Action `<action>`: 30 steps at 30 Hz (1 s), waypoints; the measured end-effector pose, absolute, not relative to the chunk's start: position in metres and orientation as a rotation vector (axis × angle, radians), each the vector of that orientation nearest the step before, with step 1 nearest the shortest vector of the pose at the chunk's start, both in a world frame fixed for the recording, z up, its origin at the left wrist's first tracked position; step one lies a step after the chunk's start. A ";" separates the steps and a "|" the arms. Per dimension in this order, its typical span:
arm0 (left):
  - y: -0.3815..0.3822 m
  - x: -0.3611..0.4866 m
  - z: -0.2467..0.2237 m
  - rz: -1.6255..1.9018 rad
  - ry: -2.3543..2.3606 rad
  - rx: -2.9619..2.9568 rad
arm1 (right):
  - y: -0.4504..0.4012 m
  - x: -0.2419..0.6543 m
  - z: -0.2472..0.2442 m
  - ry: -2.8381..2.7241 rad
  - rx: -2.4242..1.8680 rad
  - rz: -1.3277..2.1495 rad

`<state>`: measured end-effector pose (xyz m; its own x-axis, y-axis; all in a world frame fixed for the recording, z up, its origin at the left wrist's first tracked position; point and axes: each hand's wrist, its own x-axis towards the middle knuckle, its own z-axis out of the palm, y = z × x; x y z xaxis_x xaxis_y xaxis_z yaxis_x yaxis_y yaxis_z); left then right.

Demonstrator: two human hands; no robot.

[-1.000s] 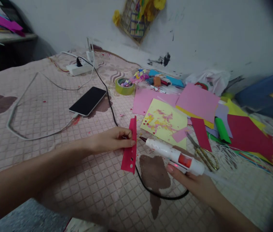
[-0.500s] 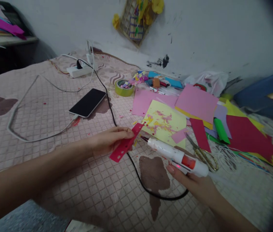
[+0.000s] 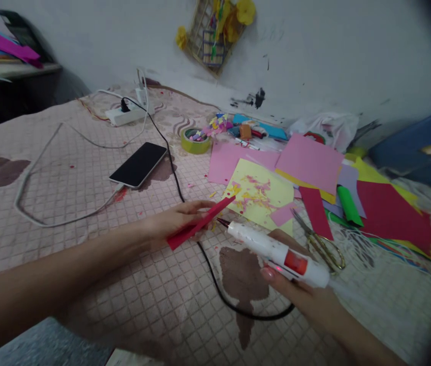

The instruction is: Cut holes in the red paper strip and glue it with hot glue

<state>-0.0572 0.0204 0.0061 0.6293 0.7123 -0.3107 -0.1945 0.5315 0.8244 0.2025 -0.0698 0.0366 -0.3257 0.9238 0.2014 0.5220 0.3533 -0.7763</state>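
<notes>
My left hand [image 3: 179, 221] is closed on a red paper strip [image 3: 199, 224], held tilted above the tablecloth, one long edge turned up. My right hand [image 3: 295, 292] grips a white hot glue gun [image 3: 261, 244] with an orange-red panel and a small glowing light. Its dark nozzle points left, close to the strip's right side; whether they touch I cannot tell. From the glue gun a black cord [image 3: 215, 284] runs over the cloth. Beyond the strip lies a pale yellow sheet [image 3: 251, 203] scattered with pink and yellow paper bits.
A phone [image 3: 139, 165] on a white cable lies left, with a power strip [image 3: 129, 113] behind. Green tape [image 3: 195, 145], pink paper [image 3: 310, 160], gold-handled scissors [image 3: 320, 244] and white string [image 3: 358, 249] spread to the right. A wall borders the back.
The red strip has turned in my left hand, so its punched holes no longer show and it looks narrower. The glue gun has shifted slightly left and down.
</notes>
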 end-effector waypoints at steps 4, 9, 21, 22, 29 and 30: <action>0.021 -0.056 0.003 0.583 0.728 0.759 | -0.071 0.195 0.041 -2.032 -1.192 0.795; 0.018 -0.055 0.004 0.578 0.779 0.706 | -0.075 0.185 0.043 -1.945 -1.187 0.859; 0.016 -0.052 0.010 0.572 0.785 0.704 | -0.077 0.179 0.037 -2.005 -1.107 0.906; 0.016 -0.053 0.010 0.572 0.785 0.705 | -0.077 0.179 0.038 -2.009 -1.099 0.909; 0.016 -0.053 0.010 0.564 0.790 0.706 | -0.076 0.174 0.041 -2.039 -1.098 0.887; 0.016 -0.053 0.010 0.563 0.789 0.703 | -0.076 0.175 0.041 -2.028 -1.108 0.897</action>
<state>-0.0531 0.0164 0.0101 0.5834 0.6839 -0.4382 -0.1920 0.6403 0.7437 0.1748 -0.0763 0.0407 -0.4312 0.8766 0.2138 0.4313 0.4084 -0.8045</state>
